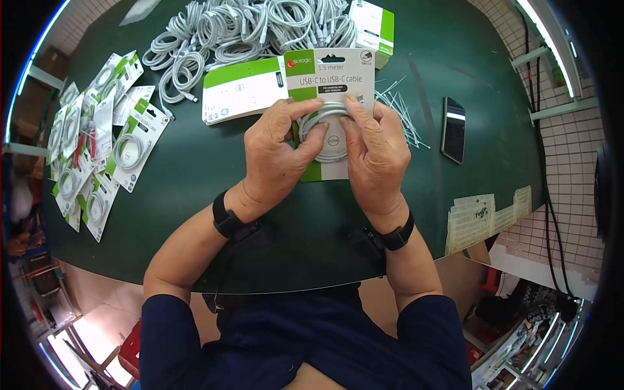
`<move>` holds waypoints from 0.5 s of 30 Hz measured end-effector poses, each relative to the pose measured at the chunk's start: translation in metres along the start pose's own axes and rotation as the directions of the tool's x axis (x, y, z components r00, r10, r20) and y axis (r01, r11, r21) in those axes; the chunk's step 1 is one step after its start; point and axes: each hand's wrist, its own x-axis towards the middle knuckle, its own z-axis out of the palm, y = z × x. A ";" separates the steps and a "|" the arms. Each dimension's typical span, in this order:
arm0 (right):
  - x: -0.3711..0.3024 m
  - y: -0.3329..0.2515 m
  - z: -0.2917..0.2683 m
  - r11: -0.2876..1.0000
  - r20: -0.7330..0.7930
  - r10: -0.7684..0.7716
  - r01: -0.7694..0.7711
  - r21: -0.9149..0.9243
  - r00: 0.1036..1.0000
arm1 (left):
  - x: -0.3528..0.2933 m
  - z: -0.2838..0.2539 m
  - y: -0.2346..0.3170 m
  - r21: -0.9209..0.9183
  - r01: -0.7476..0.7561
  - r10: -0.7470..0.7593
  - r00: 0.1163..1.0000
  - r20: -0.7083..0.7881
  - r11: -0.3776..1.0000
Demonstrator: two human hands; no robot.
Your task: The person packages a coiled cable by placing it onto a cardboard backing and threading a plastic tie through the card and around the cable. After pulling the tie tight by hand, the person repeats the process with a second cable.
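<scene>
A green-and-white hanging card [333, 62] is held up in front of me over the table, a white coiled cable [331, 157] lying against its face. My left hand [276, 153] closes on the coil's left side, index finger and thumb on the cable. From the other side my right hand [378, 153] grips the coil and the card's right edge, its thumb pressing near the top of the loop. A cable plug shows beside the right fingertips. Fingers behind the card are hidden. Just behind it sits a stack of similar cards [237, 94].
Coiled white cables [221, 29] heap at the back, beside another card stack [374, 29]. Carded cables [133, 149] pile up at left, with a red-handled tool [91, 142] among them. Thin white ties [404, 117] and a phone [453, 130] lie right on the green table [312, 240].
</scene>
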 end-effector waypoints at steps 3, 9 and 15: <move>-0.001 0.001 0.003 0.999 0.007 0.015 -0.016 0.028 1.000 | 0.000 0.000 -0.010 -0.003 -0.011 0.011 1.000 -0.008 1.000; -0.008 0.001 0.007 0.992 -0.015 0.034 -0.032 0.120 0.999 | 0.000 0.001 -0.017 -0.051 -0.052 0.052 0.999 -0.013 0.997; -0.005 -0.003 0.006 0.992 -0.048 0.038 -0.032 0.120 0.998 | 0.005 0.000 -0.016 -0.013 -0.109 0.109 0.993 0.038 0.994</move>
